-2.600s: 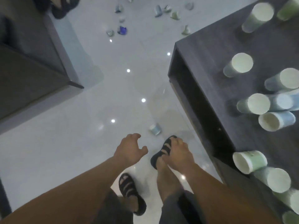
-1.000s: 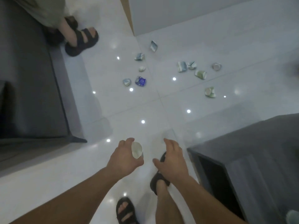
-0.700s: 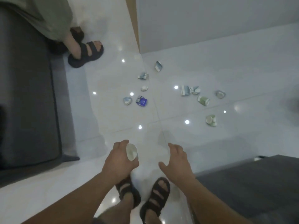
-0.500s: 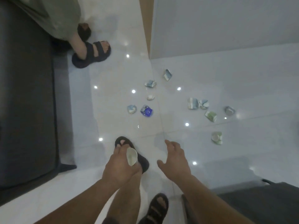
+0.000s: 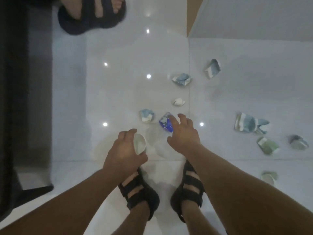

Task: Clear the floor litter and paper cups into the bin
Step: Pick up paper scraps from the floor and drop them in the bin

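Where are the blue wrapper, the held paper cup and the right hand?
blue wrapper (image 5: 164,123), head view, its uncovered left half.
paper cup (image 5: 139,144), head view, its open mouth.
right hand (image 5: 183,136), head view, its back.

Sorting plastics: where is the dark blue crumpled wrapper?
The blue wrapper lies mid head view on the white floor, between a crushed pale-blue paper cup and the right hand.
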`<state>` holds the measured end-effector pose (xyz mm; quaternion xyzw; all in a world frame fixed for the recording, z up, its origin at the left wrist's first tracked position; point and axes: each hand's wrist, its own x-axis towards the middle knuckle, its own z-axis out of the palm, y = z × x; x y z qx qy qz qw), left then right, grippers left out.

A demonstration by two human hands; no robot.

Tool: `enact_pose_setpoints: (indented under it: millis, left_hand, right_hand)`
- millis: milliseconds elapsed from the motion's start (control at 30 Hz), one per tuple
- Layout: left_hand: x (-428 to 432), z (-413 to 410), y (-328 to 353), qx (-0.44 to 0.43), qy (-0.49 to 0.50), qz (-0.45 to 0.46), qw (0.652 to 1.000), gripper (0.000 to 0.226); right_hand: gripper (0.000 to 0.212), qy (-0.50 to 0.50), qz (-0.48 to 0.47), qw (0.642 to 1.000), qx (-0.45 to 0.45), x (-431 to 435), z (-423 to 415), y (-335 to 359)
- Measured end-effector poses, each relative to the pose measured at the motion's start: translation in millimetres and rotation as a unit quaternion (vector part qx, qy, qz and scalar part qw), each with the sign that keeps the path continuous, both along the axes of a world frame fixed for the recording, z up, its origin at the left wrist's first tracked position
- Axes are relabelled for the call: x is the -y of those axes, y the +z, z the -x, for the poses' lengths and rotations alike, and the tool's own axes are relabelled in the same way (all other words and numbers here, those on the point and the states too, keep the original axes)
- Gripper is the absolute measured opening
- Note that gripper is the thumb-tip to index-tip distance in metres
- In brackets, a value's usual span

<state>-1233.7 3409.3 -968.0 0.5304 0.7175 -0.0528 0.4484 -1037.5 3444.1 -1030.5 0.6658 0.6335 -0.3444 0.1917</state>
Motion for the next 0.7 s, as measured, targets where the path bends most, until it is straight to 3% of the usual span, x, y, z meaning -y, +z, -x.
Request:
enact_pose_setpoints:
  millis: [133,233,333,500,700]
  left_hand:
    - [-0.7,3.0,-55.5,-0.004,0.015,-0.005,1.000,0.081]
    - [4.2,6.7,-74.4,-0.010,0.045,0.004,0.999,0.082]
    - [15.4,15.0,-66.0,-0.014,0.061,0.011,0.998,0.081]
    - [25.3,32.0,6.0,-0.019,0.092,0.027,0.995,0.080]
    - [23.8,70.2,157.7,-0.022,0.137,0.004,0.990,0.080]
  right_hand:
    - [0.080,0.033,0.006,0.999,0.025,-19.0,7.3,-64.2]
    - [0.057,0.079,-0.040,0.996,0.029,-5.4,10.1,-85.3]
    - [0.036,0.056,-0.028,0.998,0.000,16.8,6.8,-75.4]
    - [0.027,0.066,-0.006,0.996,-0.057,26.2,16.1,6.6]
    - [0.031,0.140,-0.017,0.987,-0.083,12.6,44.3,170.3]
